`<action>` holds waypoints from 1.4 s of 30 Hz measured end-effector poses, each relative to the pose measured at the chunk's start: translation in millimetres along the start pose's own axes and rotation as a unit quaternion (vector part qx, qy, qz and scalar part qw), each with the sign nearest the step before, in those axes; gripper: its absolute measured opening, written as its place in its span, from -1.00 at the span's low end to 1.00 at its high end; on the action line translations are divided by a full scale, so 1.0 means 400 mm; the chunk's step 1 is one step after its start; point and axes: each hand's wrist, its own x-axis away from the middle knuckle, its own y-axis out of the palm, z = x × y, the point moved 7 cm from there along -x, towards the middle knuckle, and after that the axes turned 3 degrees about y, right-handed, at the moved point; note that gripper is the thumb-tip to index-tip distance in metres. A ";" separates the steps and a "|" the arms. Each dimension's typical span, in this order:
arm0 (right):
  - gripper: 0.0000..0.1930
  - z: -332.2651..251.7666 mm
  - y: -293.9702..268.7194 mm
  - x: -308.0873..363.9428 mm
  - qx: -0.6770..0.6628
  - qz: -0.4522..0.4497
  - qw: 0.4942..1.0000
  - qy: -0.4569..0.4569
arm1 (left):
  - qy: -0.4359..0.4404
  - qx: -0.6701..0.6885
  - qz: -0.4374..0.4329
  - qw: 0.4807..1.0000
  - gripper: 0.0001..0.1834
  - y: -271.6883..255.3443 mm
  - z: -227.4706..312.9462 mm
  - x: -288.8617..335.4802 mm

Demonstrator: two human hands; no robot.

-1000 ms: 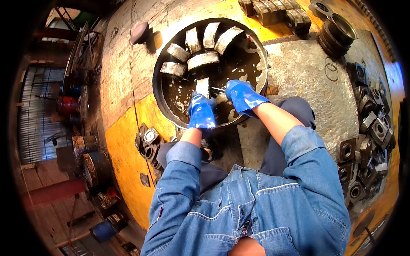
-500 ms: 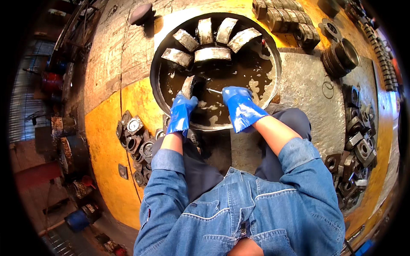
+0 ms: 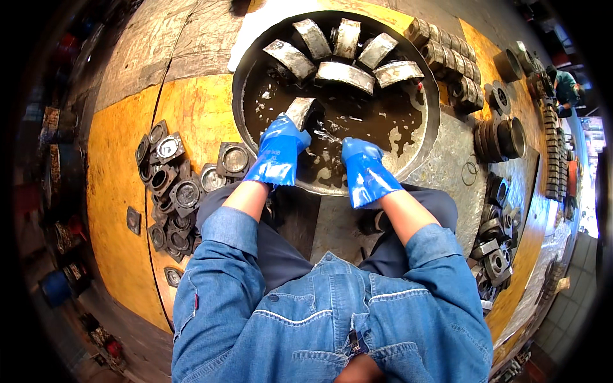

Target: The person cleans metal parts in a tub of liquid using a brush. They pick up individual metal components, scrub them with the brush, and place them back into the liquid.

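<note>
Blue gloves cover both your hands, and the left hand has its fingers wrapped around the near end of one curved metal block, left of the frame's centre above the dark liquid. Your right hand, nearer the centre, is curled closed around a thin rod, whose bright tip is blurred and points toward the block.

Compared with a second ago, your left hand now reaches higher in the frame than your right; then it was the lower one. The block now shows its dark inner side toward the right, and your hands have moved farther apart. The round tub has slid right in your view.

Count six more curved blocks inside the tub: five fanned along its upper part, one lying crosswise below them. Two thin rings lie at right of centre. One heap of square-flanged parts fills the left, too jumbled to count.
</note>
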 end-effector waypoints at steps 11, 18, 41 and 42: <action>-0.66 0.015 -0.012 0.023 -0.025 -0.019 0.999 -0.010 | 0.039 0.002 -0.019 0.999 -0.27 -0.010 0.018 0.000; -0.67 0.018 -0.028 0.033 -0.017 -0.008 1.000 -0.018 | 0.031 0.009 -0.002 0.999 -0.27 -0.015 -0.021 -0.019; -0.65 -0.002 0.035 0.062 -0.016 -0.056 0.997 -0.047 | 0.049 0.015 0.010 0.999 -0.25 0.004 -0.049 -0.035; -0.65 -0.010 0.009 0.086 -0.024 -0.047 0.997 -0.059 | 0.039 0.016 0.008 0.999 -0.25 -0.005 -0.048 -0.023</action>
